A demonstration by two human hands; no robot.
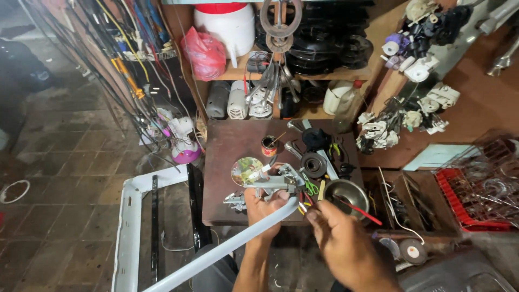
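Holding a white bar [227, 246] at the front edge of the crowded bench [224, 205].
Left hand [265, 208] has its fingers clamped on the bar; right hand [343, 243] pinches coloured wires [304, 205], open floor at 9 o'clock.

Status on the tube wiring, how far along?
Done: wire ends stick out of the long white tube, so some wiring is exposed. In hand: left hand grips the tube near its end, right hand pinches the wires. Left: the white frame lies apart on the floor; the green-handled scissors lie on the table, untouched.

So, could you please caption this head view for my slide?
Left hand grips a white bar while right hand pinches coloured wires above a cluttered workbench.
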